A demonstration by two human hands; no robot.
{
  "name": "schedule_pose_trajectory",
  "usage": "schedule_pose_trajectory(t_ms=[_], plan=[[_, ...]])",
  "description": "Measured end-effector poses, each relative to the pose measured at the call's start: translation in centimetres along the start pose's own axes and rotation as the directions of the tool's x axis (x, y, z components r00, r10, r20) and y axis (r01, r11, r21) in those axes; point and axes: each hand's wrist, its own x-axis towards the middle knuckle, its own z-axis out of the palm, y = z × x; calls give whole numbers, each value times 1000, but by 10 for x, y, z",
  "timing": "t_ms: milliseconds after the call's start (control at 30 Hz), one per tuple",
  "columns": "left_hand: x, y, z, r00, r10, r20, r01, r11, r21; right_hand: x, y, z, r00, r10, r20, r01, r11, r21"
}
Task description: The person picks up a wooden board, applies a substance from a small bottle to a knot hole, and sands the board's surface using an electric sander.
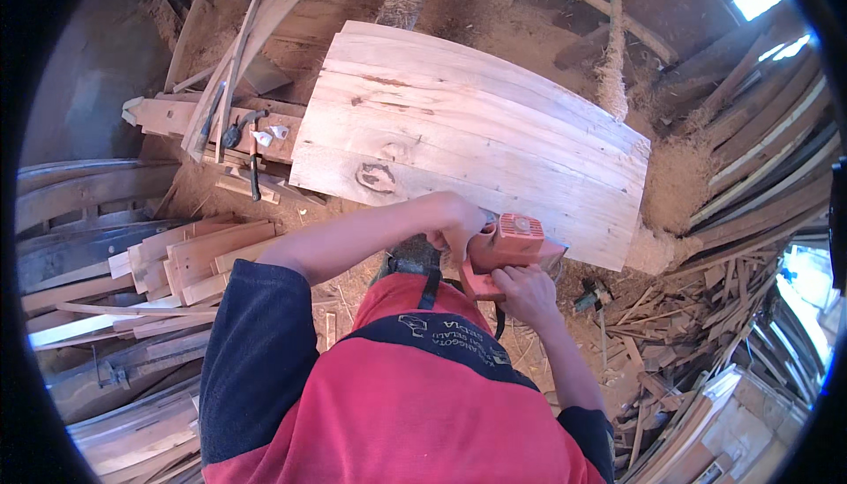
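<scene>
A red electric planer (516, 241) sits at the near edge of a wide pale wooden panel (459, 122), toward its right half. My left hand (454, 222) curls its fingers round the planer's left end, partly hidden behind the wrist. Closed on the planer's near side is my right hand (527, 294). The panel is made of joined boards, with dark knots and streaks in its surface. The planer's underside is hidden, so its contact with the wood cannot be made out.
Left of the panel, a hammer (255, 166) lies on a timber beam (168, 118). Cut boards (207, 255) are stacked at left. Another hammer-like tool (595, 296) lies at right near wood scraps (670, 352). Sawdust (679, 180) heaps beside the panel; curved planks (768, 166) lean at far right.
</scene>
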Motion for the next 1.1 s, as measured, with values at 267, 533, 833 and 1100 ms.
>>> schedule_pose_trajectory(t_ms=[267,533,833,1100], plan=[[-34,-47,-9,656,-98,-748,-476,716,-511,-6,9,7,971,133,-199,-129,991,30],[-5,-271,139,-283,-798,-532,233,481,-845,-34,21,34,780,571,-256,-405,772,490],[22,-223,144,-218,-856,-468,129,450,-884,-64,-6,96,514,846,-142,-416,390,821],[40,-236,116,-102,-744,-660,262,620,-740,-96,-3,107,401,908,-121,-404,294,866]])
